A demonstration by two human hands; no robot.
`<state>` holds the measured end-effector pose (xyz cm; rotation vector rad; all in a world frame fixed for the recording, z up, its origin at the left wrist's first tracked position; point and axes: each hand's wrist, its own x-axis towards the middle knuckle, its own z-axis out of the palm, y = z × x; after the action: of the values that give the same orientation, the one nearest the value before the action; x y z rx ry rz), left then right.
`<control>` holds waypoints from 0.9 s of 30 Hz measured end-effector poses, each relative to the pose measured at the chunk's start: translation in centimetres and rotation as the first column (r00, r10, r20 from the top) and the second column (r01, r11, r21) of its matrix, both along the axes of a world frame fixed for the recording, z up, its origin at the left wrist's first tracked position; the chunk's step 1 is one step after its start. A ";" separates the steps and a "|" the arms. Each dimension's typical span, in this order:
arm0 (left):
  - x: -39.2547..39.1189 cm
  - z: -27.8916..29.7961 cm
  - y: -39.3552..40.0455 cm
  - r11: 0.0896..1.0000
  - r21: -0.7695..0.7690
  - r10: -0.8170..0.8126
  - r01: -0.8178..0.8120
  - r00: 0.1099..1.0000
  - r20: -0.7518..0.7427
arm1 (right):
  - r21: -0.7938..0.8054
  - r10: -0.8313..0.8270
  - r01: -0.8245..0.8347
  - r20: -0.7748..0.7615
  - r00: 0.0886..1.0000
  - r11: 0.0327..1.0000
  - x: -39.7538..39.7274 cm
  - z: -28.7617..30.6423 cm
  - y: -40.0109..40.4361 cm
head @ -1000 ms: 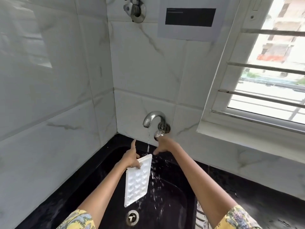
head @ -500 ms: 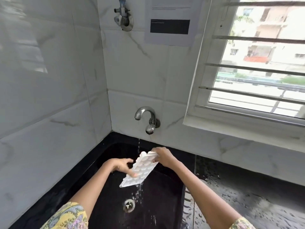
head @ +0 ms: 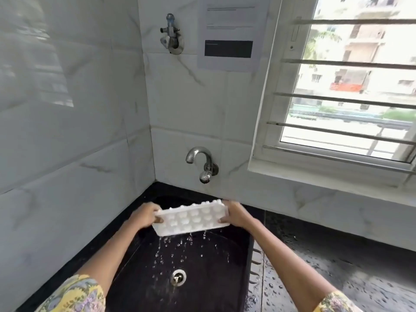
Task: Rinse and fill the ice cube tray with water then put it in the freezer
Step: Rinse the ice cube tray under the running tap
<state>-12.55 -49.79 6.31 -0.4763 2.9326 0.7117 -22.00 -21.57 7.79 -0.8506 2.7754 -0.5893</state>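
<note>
A white ice cube tray [head: 191,218] hangs crosswise above the black sink [head: 227,262], turned so its bumpy underside faces me. Water drops fall from its lower edge toward the drain [head: 178,277]. My left hand [head: 145,216] grips the tray's left end, and my right hand [head: 235,216] grips its right end. The chrome tap [head: 201,162] sticks out of the tiled wall behind the tray, and no stream comes from its spout.
White marble tiles close off the left and back. A barred window [head: 351,86] stands at the upper right. The black counter [head: 337,266] right of the sink is wet. A second valve [head: 172,36] and a paper notice [head: 229,34] sit high on the wall.
My right hand left the tap handle and took the tray's far end. The tray turned from upright under the stream to crosswise with its underside showing. The tap's stream has stopped.
</note>
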 end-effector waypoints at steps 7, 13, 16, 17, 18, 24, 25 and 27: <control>0.8 5.2 0.2 0.983 -0.168 -0.030 -0.074 0.838 -0.544 | -0.344 -0.175 0.052 -0.337 0.925 0.938 -0.3 4.4 -1.1; 6.0 -5.4 3.0 0.947 -0.317 -0.066 0.044 0.996 -0.060 | -0.236 -0.151 0.116 -0.137 0.979 0.965 3.6 -9.3 1.6; 6.6 -6.6 2.6 0.952 -0.300 -0.067 0.056 0.997 -0.028 | -0.221 -0.163 0.139 -0.092 0.982 0.965 3.6 -10.2 1.4; 5.9 -5.7 2.0 0.943 -0.328 -0.077 0.053 0.995 -0.060 | -0.226 -0.149 0.121 -0.113 0.982 0.967 2.9 -9.1 0.9; 5.2 -4.5 1.4 0.937 -0.347 -0.078 0.041 0.992 -0.094 | -0.225 -0.137 0.103 -0.142 0.980 0.969 2.0 -7.7 0.4; 1.9 4.2 0.7 0.943 -0.274 0.027 -0.186 0.868 -0.496 | -0.421 -0.251 0.085 -0.356 0.900 0.903 -1.3 2.9 -2.4; 2.3 4.2 1.3 0.941 -0.264 0.030 -0.211 0.830 -0.557 | -0.490 -0.289 0.079 -0.370 0.883 0.868 -0.6 3.0 -2.4; 3.6 2.2 2.3 0.936 -0.271 0.026 -0.223 0.815 -0.579 | -0.495 -0.304 0.100 -0.353 0.885 0.863 1.3 0.4 -1.7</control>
<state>-8.90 -47.52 8.56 -0.5744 3.6518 0.4211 -20.75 -23.25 8.22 -0.8462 3.1996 -1.2983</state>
